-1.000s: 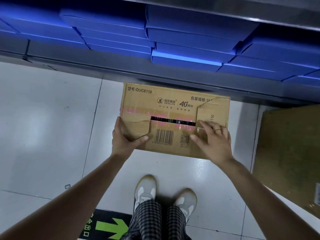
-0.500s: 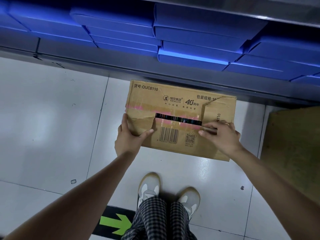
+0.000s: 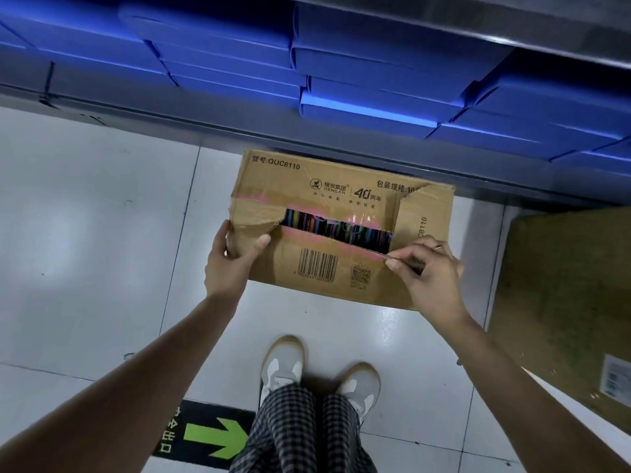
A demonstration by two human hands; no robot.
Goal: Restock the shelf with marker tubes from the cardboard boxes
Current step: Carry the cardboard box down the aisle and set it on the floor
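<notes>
- On the floor below the shelf [image 3: 341,138], the cardboard box [image 3: 327,268] is being opened.
- Left hand [image 3: 232,264] grips its left corner; right hand [image 3: 426,271] pinches the near flap [image 3: 341,264].
- Marker tubes [image 3: 336,228] show through the gap; next, fold the flap fully back.

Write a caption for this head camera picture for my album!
Two hands pull open a brown cardboard box of colourful marker tubes on the floor.

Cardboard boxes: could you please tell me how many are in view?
2. One box sits on the floor below the shelf, held by both hands; another box lies at the right edge, partly cut off. Others may be out of view.
</notes>
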